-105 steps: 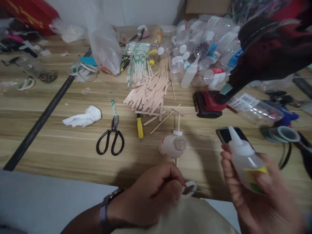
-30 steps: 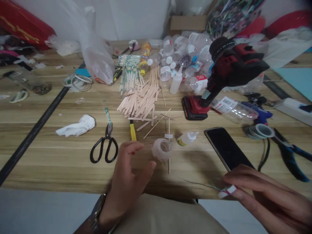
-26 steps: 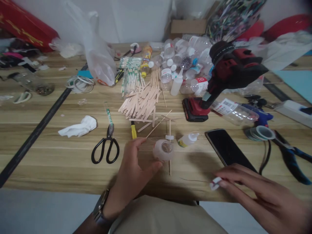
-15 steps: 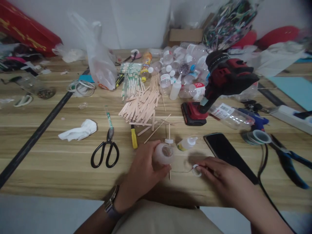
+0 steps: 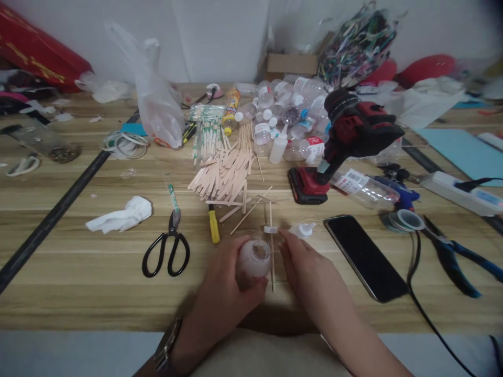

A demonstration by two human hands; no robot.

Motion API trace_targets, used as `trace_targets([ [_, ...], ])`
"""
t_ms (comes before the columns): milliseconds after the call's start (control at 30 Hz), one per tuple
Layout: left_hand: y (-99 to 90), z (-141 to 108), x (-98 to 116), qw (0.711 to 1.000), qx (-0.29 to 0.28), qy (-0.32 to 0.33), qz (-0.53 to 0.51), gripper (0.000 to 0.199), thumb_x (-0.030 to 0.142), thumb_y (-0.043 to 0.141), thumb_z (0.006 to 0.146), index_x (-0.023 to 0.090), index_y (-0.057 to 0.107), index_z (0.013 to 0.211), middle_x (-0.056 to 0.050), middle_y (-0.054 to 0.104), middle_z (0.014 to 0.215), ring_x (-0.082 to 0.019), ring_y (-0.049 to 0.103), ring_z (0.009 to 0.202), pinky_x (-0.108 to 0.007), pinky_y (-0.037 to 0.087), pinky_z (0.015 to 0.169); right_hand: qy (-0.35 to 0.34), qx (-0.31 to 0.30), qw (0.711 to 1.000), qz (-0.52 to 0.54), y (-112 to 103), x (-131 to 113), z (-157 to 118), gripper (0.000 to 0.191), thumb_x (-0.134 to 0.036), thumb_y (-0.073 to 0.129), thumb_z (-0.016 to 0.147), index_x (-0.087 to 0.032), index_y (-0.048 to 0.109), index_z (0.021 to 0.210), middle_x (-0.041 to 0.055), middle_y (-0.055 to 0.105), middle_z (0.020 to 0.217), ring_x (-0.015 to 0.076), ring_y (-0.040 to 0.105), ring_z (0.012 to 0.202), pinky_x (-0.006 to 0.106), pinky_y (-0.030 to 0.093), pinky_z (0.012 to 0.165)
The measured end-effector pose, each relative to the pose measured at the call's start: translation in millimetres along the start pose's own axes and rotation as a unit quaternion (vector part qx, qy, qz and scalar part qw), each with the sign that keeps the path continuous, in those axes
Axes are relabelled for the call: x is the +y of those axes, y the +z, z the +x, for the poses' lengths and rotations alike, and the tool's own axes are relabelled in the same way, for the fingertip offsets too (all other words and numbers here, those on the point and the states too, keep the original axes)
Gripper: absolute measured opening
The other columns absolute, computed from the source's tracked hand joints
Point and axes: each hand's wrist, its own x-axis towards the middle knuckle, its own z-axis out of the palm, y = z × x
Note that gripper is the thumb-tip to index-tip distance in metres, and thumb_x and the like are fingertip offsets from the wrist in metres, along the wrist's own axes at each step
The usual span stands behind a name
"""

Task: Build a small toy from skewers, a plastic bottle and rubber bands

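My left hand (image 5: 223,288) is wrapped round a small translucent plastic bottle (image 5: 253,264), whose open mouth faces up. Just right of it a thin wooden stick (image 5: 273,267) lies lengthwise, with a white bottle cap (image 5: 270,229) on it. My right hand (image 5: 314,272) is closed, its fingertips beside the cap; whether they touch it or hold something small I cannot make out. Partly behind those fingers lies a small white glue bottle (image 5: 304,229). The white ring seen earlier is out of sight.
Black-handled scissors (image 5: 167,251) and a yellow screwdriver (image 5: 213,225) lie left. Wooden craft sticks (image 5: 223,175) are heaped ahead, before several plastic bottles (image 5: 285,104). A red-black cordless drill (image 5: 349,136) stands upright. Rightwards lie a phone (image 5: 365,256), a wire spool (image 5: 404,221) and pliers (image 5: 451,256).
My right hand has moved left and forward, from the white ring with its thin thread to beside the cap. The left hand still holds the bottle, shifted slightly nearer me.
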Motion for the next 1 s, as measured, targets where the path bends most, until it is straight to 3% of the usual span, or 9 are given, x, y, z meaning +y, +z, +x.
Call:
trace_targets([
  [167, -5.0, -6, -4, 0.999, -0.013, -0.028, -0.009, 0.054, 0.020, 0.063, 0.075, 0.022, 0.044, 0.126, -0.012, 0.061, 0.122, -0.030, 0.060, 0.113, -0.055, 0.047, 0.098, 0.023, -0.015, 0.999, -0.047, -17, -25, 31, 0.025, -0.007, 0.042, 0.098, -0.008, 0.065, 0.107, 0.0206, 0.071, 0.101, 0.0276, 0.074, 0.073, 0.032, 0.052, 0.052],
  [267, -6.4, -7, -5, 0.999, -0.014, -0.033, -0.021, 0.055, 0.020, 0.063, 0.075, 0.021, 0.043, 0.127, -0.013, 0.060, 0.124, -0.031, 0.058, 0.115, -0.053, 0.046, 0.099, 0.023, -0.019, 0.997, -0.069, -20, -31, 48, 0.025, -0.010, 0.040, 0.100, -0.010, 0.065, 0.104, 0.0175, 0.071, 0.095, 0.0263, 0.073, 0.077, 0.031, 0.053, 0.057],
  [400, -7.0, -6, -5, 0.998, -0.028, -0.029, -0.043, 0.056, 0.021, 0.062, 0.075, 0.018, 0.043, 0.128, -0.015, 0.058, 0.126, -0.031, 0.057, 0.116, -0.051, 0.044, 0.101, 0.025, -0.051, 0.994, -0.091, -14, -33, 66, 0.014, -0.020, 0.054, 0.100, -0.013, 0.065, 0.105, 0.0064, 0.070, 0.094, 0.0198, 0.070, 0.082, 0.034, 0.058, 0.070],
  [533, -7.2, -5, -8, 0.997, -0.044, -0.029, -0.060, 0.056, 0.025, 0.064, 0.074, 0.018, 0.044, 0.126, -0.014, 0.058, 0.126, -0.031, 0.056, 0.117, -0.049, 0.042, 0.102, 0.029, -0.073, 0.992, -0.102, -3, -30, 77, 0.024, -0.031, 0.063, 0.096, -0.015, 0.063, 0.114, 0.0073, 0.066, 0.111, 0.0199, 0.067, 0.091, 0.038, 0.058, 0.077],
  [667, -6.8, -6, -10, 0.996, -0.049, -0.032, -0.068, 0.057, 0.026, 0.065, 0.073, 0.017, 0.045, 0.126, -0.015, 0.058, 0.127, -0.031, 0.055, 0.118, -0.048, 0.041, 0.103, 0.019, -0.052, 0.993, -0.104, -5, -29, 79, 0.016, -0.026, 0.061, 0.096, -0.014, 0.065, 0.106, 0.0060, 0.068, 0.102, 0.0186, 0.068, 0.085, 0.035, 0.058, 0.074],
  [767, -6.9, -6, -10, 0.995, -0.053, -0.040, -0.072, 0.057, 0.027, 0.065, 0.073, 0.017, 0.046, 0.126, -0.015, 0.059, 0.125, -0.031, 0.056, 0.116, -0.048, 0.042, 0.101, 0.000, 0.008, 0.995, -0.099, -23, -31, 73, 0.015, -0.013, 0.053, 0.097, -0.012, 0.068, 0.097, 0.0093, 0.069, 0.093, 0.0205, 0.068, 0.077, 0.031, 0.053, 0.064],
  [867, -7.6, -4, -8, 0.995, -0.056, -0.049, -0.068, 0.057, 0.027, 0.064, 0.073, 0.017, 0.046, 0.126, -0.014, 0.059, 0.124, -0.030, 0.056, 0.114, -0.048, 0.042, 0.100, -0.030, 0.093, 0.991, -0.091, -46, -30, 62, 0.022, -0.013, 0.048, 0.097, -0.017, 0.067, 0.107, 0.0118, 0.067, 0.104, 0.0232, 0.068, 0.080, 0.031, 0.047, 0.059],
  [933, -8.2, -3, -5, 0.995, -0.054, -0.053, -0.066, 0.056, 0.025, 0.063, 0.072, 0.018, 0.046, 0.125, -0.014, 0.060, 0.122, -0.030, 0.056, 0.113, -0.048, 0.043, 0.099, -0.095, 0.222, 0.968, -0.068, -59, -28, 53, 0.020, -0.016, 0.052, 0.095, -0.020, 0.069, 0.104, 0.0096, 0.067, 0.101, 0.0237, 0.067, 0.079, 0.030, 0.046, 0.057],
  [1000, -8.6, -2, -3, 0.995, -0.051, -0.056, -0.067, 0.055, 0.025, 0.062, 0.071, 0.018, 0.047, 0.124, -0.012, 0.060, 0.120, -0.029, 0.057, 0.111, -0.047, 0.044, 0.097, -0.160, 0.361, 0.918, -0.023, -68, -24, 42, 0.017, -0.020, 0.054, 0.095, -0.021, 0.071, 0.098, 0.0078, 0.069, 0.094, 0.0231, 0.067, 0.080, 0.030, 0.046, 0.059],
])
